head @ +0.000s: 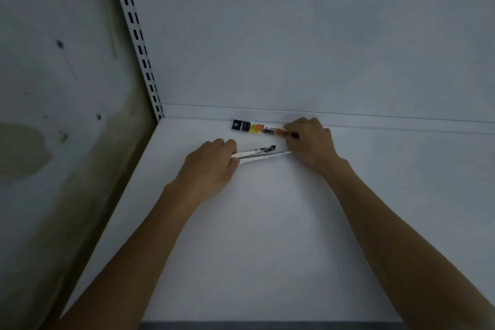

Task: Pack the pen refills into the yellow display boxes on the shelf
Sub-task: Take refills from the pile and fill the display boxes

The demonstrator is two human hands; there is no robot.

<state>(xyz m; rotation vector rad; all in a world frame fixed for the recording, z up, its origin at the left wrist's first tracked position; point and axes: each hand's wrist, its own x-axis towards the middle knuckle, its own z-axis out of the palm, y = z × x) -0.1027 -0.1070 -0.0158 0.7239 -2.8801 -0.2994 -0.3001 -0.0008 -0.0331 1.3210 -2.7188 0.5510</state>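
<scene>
Gripping one end of a pale bundle of pen refills (261,155) with the left hand (211,166), just out from the back panel (267,61). Pinching a black-and-yellow refill packet (251,126) with the right hand (312,142), laid flat on the shelf (267,249) right against the back panel's foot.

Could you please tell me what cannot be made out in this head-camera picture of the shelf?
1. Head view: the right hand covers the right end of the labelled refill packet, so whether it grips or only presses it is hidden.
2. Head view: the packet's print is too small and blurred to read.
3. Head view: the left hand covers one end of the bundle of refills it holds, so their count is unclear.
</scene>
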